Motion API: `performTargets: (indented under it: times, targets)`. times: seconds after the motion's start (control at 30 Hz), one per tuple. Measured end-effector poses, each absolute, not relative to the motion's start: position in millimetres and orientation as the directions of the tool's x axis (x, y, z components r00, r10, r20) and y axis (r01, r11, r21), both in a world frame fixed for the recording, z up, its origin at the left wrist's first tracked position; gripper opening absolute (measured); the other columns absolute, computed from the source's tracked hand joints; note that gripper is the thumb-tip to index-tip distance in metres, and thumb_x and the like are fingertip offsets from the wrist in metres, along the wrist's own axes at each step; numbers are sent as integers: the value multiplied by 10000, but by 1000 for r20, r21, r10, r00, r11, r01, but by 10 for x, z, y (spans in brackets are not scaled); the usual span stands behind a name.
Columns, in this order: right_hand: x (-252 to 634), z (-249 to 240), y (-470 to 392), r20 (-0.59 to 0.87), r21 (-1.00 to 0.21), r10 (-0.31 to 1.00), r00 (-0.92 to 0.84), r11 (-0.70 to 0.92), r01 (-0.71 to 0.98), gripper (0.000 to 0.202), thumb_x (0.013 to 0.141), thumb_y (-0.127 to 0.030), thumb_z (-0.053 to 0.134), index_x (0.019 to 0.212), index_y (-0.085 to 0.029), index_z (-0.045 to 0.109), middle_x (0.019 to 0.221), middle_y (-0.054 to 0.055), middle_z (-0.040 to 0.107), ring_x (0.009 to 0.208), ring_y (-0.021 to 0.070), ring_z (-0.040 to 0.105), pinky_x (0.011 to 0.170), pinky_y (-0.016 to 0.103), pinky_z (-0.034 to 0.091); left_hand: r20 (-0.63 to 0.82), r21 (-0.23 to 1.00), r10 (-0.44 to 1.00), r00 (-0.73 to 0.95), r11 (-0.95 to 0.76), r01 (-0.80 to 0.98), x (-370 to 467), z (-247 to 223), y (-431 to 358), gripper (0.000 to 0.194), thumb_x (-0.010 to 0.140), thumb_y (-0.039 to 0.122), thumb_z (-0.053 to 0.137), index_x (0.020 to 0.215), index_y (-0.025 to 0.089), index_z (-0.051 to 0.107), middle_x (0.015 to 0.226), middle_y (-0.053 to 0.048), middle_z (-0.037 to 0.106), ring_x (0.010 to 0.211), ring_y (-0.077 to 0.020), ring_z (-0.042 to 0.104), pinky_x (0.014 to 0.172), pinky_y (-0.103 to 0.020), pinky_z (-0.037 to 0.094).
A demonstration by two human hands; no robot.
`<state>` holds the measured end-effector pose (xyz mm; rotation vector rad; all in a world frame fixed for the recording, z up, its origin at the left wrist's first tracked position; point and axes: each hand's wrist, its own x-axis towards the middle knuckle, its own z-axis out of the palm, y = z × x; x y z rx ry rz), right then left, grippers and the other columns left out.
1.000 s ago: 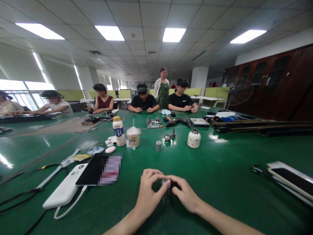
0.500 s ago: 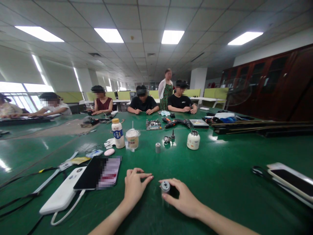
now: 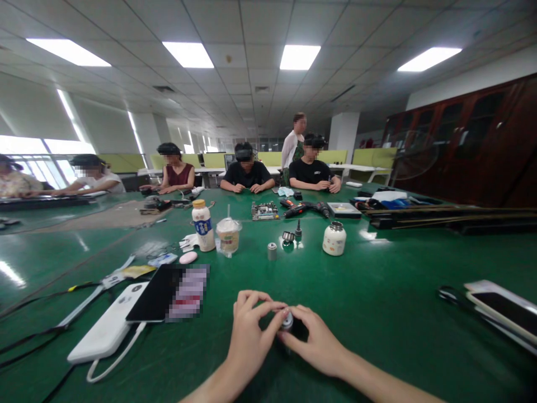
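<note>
A small silver metal cylinder (image 3: 287, 322) stands on the green table in front of me, mostly covered by my fingers. My right hand (image 3: 312, 340) is closed round its right side, thumb in front and fingers behind. From the left, my left hand (image 3: 255, 322) reaches over it, with thumb and forefinger closed together at its top edge. Whether a tiny part sits between those left fingertips is hidden. Farther back stands a similar metal cylinder (image 3: 272, 251), touched by neither hand.
Left lie a white power bank (image 3: 111, 324) with a cable and a dark tablet (image 3: 155, 294). A bottle (image 3: 203, 226), a drink cup (image 3: 229, 236) and a cream jar (image 3: 334, 239) stand beyond. Phones (image 3: 503, 310) lie right. Behind are a circuit board (image 3: 265, 211), power drills (image 3: 304, 209) and several people.
My left hand has moved right, from the bare table to the top of the cylinder, and its fingers have closed there. My right hand keeps its hold.
</note>
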<state>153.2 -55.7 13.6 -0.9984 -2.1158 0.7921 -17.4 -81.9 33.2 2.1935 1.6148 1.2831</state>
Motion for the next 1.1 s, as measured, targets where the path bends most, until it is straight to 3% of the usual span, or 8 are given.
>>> performTargets:
  times: [0.43,0.5,0.6,0.67,0.8,0.9,1.1]
  targets:
    - [1547,102,-556,322,-732,803,-502,548,406,196,828,-236,642,1021,-205,667,979,61,684,913,253,613,841,396,490,546,515,821,165,-485,707,-185,253,-863,218,933,256,599,1077,337,740,988,-41,683,994,-268,507,871,-426,423]
    - [1551,88,-558,332,-738,800,-500,550,390,350,805,-205,644,1154,-203,616,1051,77,679,973,262,615,897,422,486,537,534,828,164,-484,694,-185,220,-869,261,930,262,606,1163,339,696,1043,-40,681,1019,-268,510,889,-427,421]
    - [1575,59,-566,400,-764,779,-484,575,294,780,726,-72,591,1443,-233,329,1264,96,605,1093,244,601,1006,439,453,503,579,853,141,-453,678,-181,156,-879,531,854,288,708,1356,288,537,1131,-60,664,1055,-281,511,911,-441,417]
    - [1599,44,-576,478,-739,745,-465,627,245,915,676,-12,531,1494,-270,213,1401,99,506,1159,231,576,1063,451,413,466,605,876,122,-416,679,-179,117,-880,628,798,301,764,1368,247,506,1135,-75,659,1062,-294,515,910,-448,418]
    - [1630,68,-611,547,-605,648,-530,744,285,925,628,15,497,1478,-288,295,1493,82,421,1342,268,431,1144,496,302,424,604,894,146,-399,690,-174,71,-864,357,805,281,753,1142,245,642,1064,-59,670,1034,-290,538,874,-430,427]
    - [1623,128,-635,495,-579,646,-581,744,334,849,634,2,505,1429,-278,402,1477,87,446,1360,290,413,1127,502,323,424,591,895,141,-391,705,-168,51,-855,198,817,257,734,1004,221,676,996,-59,665,989,-282,555,841,-417,435]
    - [1602,171,-649,516,-593,679,-522,723,354,650,646,0,512,1235,-271,546,1305,81,578,1259,280,504,1060,464,388,447,568,882,146,-407,715,-166,52,-869,277,807,253,743,1079,267,690,1037,-56,681,1002,-284,570,847,-416,440]
